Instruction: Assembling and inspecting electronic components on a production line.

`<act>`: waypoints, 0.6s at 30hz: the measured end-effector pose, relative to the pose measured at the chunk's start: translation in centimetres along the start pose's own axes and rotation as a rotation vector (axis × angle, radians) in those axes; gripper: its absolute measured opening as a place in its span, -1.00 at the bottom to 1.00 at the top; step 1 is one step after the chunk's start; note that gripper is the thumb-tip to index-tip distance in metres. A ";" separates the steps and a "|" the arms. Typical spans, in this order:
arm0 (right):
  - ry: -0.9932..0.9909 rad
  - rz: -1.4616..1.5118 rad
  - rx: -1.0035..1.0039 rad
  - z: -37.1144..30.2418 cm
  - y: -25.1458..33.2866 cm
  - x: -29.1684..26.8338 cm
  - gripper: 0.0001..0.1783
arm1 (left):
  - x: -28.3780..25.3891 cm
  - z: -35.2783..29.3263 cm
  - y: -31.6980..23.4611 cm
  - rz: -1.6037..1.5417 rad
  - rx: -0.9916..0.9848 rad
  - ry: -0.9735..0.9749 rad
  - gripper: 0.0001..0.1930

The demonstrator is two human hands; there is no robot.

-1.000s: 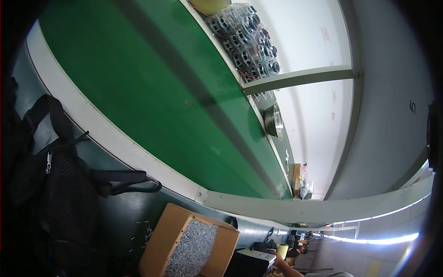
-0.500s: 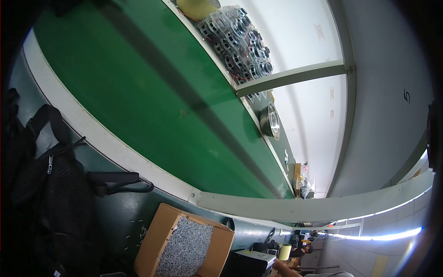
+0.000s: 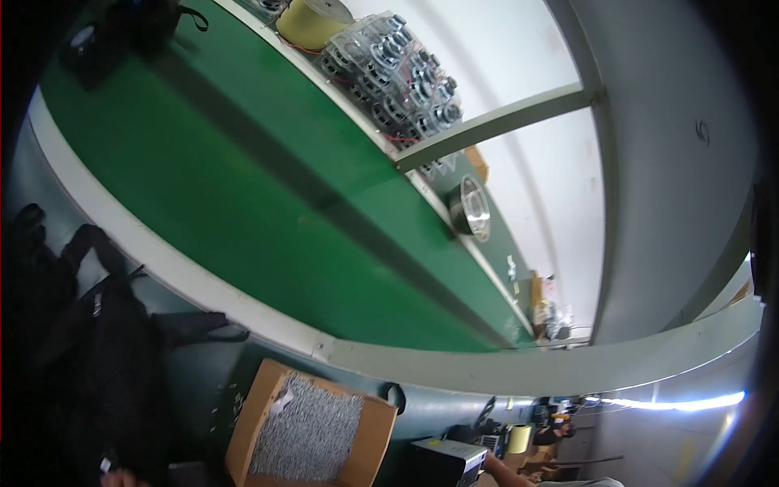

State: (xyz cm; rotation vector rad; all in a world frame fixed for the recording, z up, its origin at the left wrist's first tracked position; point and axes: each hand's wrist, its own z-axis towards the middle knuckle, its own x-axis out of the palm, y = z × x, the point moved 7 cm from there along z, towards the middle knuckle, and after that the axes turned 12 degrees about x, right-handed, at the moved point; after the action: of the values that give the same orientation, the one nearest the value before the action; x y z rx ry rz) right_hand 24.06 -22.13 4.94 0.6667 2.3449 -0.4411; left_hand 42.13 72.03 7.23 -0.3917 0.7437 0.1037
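Only a bit of my left hand (image 3: 122,478) shows at the lower edge, blurred, beside the black backpack (image 3: 105,341) and a small white tag. Whether its fingers grip anything is unclear. My right hand does not show. A bare arm (image 3: 505,472) with a pale sleeve comes in at the lower right, its hand out of sight; I cannot tell whose it is. Right of the backpack is an open cardboard box (image 3: 375,430) full of small grey metal pieces (image 3: 304,434), possibly screws. A small white scrap (image 3: 281,402) lies on them.
The green tabletop (image 3: 243,219) has a pale raised rim. Along its far side are a yellow spool (image 3: 312,24), stacked speakers in clear trays (image 3: 393,77) and a steel bowl (image 3: 471,209). A white-and-black machine (image 3: 450,463) stands lower right; another person (image 3: 556,434) is farther off.
The view has shifted, and a dark object with a strap now shows at the upper left. A bit of my left hand has come in at the lower edge. A white scrap now shows in the box.
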 end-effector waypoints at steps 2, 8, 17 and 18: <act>-0.054 0.055 -0.048 3.6 -2.1 1.2 -0.27 | -0.9 -2.5 2.0 0.008 -0.084 0.033 -0.86; -0.117 0.018 0.116 0.0 9.6 -0.5 -0.44 | 0.0 -3.6 1.2 0.094 -0.064 0.036 -0.76; -0.200 0.166 0.029 -2.6 14.7 -2.8 -0.46 | 0.6 -2.6 1.4 0.015 -0.173 -0.153 -0.70; -0.233 0.170 -0.009 -2.6 14.1 -2.8 -0.46 | 0.1 -2.4 1.5 0.011 -0.150 -0.160 -0.70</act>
State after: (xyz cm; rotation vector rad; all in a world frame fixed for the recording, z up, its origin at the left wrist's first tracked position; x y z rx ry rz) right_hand 32.54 -10.39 6.83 0.7610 2.0515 -0.4078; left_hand 40.33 72.53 5.08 -0.5160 0.5820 0.2000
